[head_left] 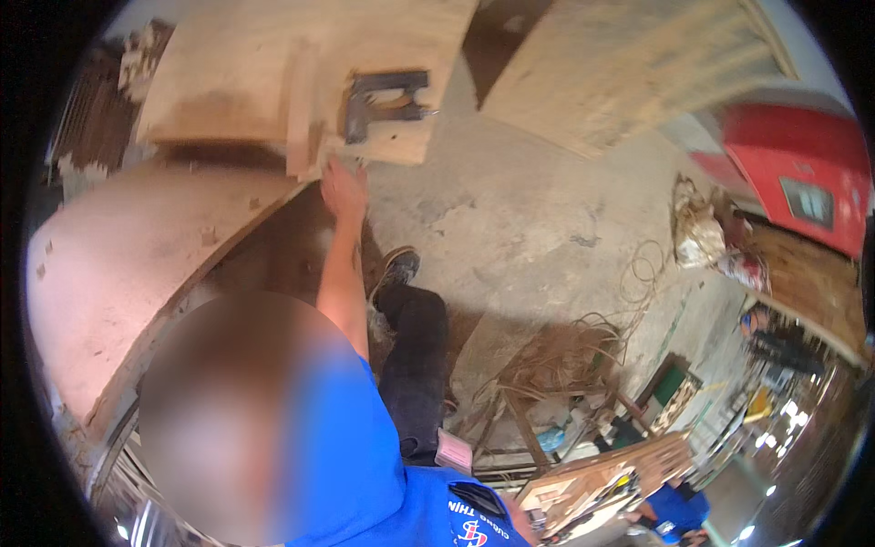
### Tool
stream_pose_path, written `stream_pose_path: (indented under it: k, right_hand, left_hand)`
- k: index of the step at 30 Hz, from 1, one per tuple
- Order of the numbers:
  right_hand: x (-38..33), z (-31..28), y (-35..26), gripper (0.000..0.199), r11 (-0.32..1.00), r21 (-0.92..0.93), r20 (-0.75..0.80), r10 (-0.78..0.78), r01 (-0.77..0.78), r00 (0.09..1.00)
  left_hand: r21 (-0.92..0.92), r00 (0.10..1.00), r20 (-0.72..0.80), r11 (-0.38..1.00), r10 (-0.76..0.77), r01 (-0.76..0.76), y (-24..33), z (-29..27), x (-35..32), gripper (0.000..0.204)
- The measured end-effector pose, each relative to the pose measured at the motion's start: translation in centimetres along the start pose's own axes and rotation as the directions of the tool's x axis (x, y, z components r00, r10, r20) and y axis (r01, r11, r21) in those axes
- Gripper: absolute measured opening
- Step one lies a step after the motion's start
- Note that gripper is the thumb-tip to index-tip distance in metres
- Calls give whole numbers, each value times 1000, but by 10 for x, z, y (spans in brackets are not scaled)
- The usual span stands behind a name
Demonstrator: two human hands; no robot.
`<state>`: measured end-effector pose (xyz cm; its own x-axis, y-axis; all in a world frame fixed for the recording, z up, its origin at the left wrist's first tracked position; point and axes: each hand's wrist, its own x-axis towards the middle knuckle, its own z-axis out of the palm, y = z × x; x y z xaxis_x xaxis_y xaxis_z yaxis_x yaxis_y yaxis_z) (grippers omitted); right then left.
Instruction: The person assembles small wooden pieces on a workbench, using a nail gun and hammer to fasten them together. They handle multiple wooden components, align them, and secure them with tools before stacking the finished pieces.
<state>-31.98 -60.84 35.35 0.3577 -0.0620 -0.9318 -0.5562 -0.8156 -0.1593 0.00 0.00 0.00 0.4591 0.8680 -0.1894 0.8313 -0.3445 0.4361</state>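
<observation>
My left arm reaches out over the near edge of a plywood board (228, 82). At that edge my left hand (344, 190) has its fingers closed at the near end of a pale wooden strip (299, 109), though they are blurred and partly hidden. The strip lies upon the board, its length pointing away from me. Just beyond the hand a dark nail gun (392, 82) rests on the plywood, untouched. A curved, pale pinkish panel (155, 246) spreads out to the left below the board. My right hand does not show.
Another plywood sheet (629, 64) stands at the far right of the concrete floor (510, 201). A red cabinet-like object (793, 164) is beyond it. Cable and hose coils (643, 273), scrap wood (556, 365) and a cluttered workbench lie to the right. A person in blue (674, 510) is at lower right.
</observation>
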Motion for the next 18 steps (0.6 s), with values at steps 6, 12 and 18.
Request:
stream_pose_path:
  k: [6,12,18]
  right_hand:
    - [36,-120,-198,47,906,324,-627,-11,273,779]
    - [48,-90,-252,43,964,171,-385,-125,204,915]
    - [33,-38,-137,42,978,-47,-119,194,-201,974]
  left_hand:
    - [399,988,-125,907,-94,137,-48,18,131,78]
    - [476,974,81,867,-213,150,-63,6,159,67]
    - [-460,812,580,849,65,260,-25,-53,113,57]
